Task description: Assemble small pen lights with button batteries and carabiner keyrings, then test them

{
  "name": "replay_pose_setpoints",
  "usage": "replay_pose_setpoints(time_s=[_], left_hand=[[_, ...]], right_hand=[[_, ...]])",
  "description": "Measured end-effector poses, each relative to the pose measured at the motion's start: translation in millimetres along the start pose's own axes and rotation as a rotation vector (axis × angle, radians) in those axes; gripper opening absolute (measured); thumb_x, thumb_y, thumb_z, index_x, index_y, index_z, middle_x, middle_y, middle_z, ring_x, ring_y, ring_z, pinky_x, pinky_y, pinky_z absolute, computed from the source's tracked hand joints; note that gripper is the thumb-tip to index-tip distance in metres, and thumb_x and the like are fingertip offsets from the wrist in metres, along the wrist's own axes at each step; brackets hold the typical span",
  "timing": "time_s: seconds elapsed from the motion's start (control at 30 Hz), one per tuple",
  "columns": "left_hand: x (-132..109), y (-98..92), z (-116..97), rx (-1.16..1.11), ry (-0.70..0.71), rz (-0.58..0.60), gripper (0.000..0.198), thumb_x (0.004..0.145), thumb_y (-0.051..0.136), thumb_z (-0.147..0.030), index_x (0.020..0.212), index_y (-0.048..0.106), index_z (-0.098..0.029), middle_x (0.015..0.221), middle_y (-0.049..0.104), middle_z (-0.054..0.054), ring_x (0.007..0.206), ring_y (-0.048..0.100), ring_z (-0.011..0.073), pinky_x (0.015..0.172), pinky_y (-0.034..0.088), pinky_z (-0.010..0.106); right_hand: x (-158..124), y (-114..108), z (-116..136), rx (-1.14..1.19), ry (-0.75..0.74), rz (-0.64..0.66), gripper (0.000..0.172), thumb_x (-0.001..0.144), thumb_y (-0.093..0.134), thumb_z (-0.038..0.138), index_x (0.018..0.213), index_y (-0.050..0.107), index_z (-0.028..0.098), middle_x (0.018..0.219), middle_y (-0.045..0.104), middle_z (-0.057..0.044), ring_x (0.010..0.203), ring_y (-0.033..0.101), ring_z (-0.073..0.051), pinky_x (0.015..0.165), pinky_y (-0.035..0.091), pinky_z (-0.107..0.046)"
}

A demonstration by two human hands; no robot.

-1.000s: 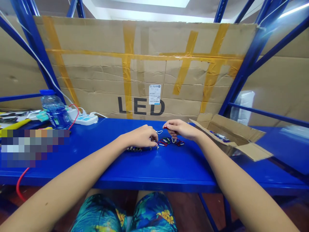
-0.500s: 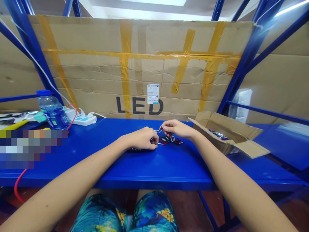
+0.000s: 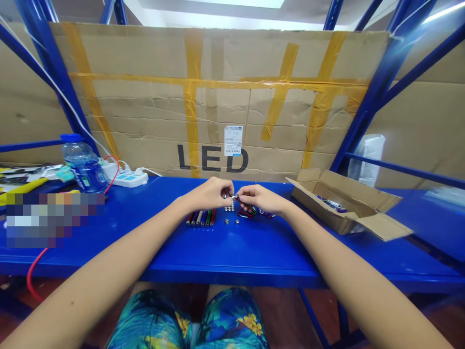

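Observation:
My left hand [image 3: 215, 192] is bent over a small cluster of silver round pieces [image 3: 229, 207] at the middle of the blue table. Its thumb and fingertips are pinched together, and what lies between them is hard to make out. Just to the right, my right hand [image 3: 258, 198] pinches a small silver round piece [image 3: 237, 197]. Two more loose silver pieces [image 3: 237, 221] lie nearer the front edge. Left of them, several coloured metal tubes [image 3: 201, 218] lie side by side, partly under my left wrist. Coloured carabiners [image 3: 245, 213] rest below my right hand, which partly hides them.
An open cardboard box [image 3: 343, 208] with blue and silver items stands at the right. At the left are a blue-capped bottle [image 3: 84, 165], a white power strip [image 3: 130, 178] and a red cable [image 3: 32, 276]. A big cardboard panel [image 3: 152, 106] closes off the back of the table [image 3: 254, 257].
The carabiner between my hands is gone from them. Both hands have shifted, my left one up and away from the tubes, which now show along with the silver pieces. My right hand now pinches a silver piece.

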State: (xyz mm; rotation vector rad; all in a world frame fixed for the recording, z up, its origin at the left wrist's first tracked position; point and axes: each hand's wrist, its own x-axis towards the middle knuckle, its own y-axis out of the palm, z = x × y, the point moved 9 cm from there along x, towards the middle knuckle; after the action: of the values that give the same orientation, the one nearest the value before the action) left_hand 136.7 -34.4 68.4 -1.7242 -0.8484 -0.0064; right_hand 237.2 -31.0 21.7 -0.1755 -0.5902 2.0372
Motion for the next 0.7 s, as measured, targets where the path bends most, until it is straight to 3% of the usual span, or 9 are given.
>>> replay_pose_setpoints(time_s=[0.23, 0.53, 0.7], left_hand=[[2, 6.0, 1, -0.052, 0.005, -0.033, 0.007, 0.074, 0.061, -0.017, 0.08, 0.063, -0.015, 0.068, 0.064, 0.0, 0.062, 0.056, 0.0103, 0.058, 0.043, 0.022], [1, -4.9, -7, 0.005, 0.07, -0.243, 0.005, 0.075, 0.061, -0.015, 0.08, 0.061, -0.015, 0.068, 0.064, 0.0, 0.06, 0.056, 0.0099, 0.06, 0.045, 0.023], [-1, -7.9, -12, 0.053, 0.135, -0.304, 0.005, 0.081, 0.06, -0.019, 0.085, 0.06, -0.016, 0.074, 0.064, 0.0, 0.066, 0.057, 0.0107, 0.063, 0.047, 0.024]], right_hand=[[5, 4, -7, 0.079, 0.007, -0.045, 0.023, 0.084, 0.061, 0.037, 0.075, 0.056, 0.016, 0.066, 0.056, 0.0, 0.056, 0.049, -0.011, 0.054, 0.038, -0.026], [8, 0, -5, 0.253, -0.032, -0.186, 0.034, 0.077, 0.067, 0.045, 0.066, 0.052, 0.017, 0.06, 0.051, 0.002, 0.054, 0.042, -0.009, 0.053, 0.033, -0.025], [7, -1, 1, 0.304, -0.054, -0.223, 0.04, 0.073, 0.07, 0.053, 0.066, 0.051, 0.018, 0.058, 0.048, 0.003, 0.053, 0.04, -0.009, 0.053, 0.032, -0.026]])
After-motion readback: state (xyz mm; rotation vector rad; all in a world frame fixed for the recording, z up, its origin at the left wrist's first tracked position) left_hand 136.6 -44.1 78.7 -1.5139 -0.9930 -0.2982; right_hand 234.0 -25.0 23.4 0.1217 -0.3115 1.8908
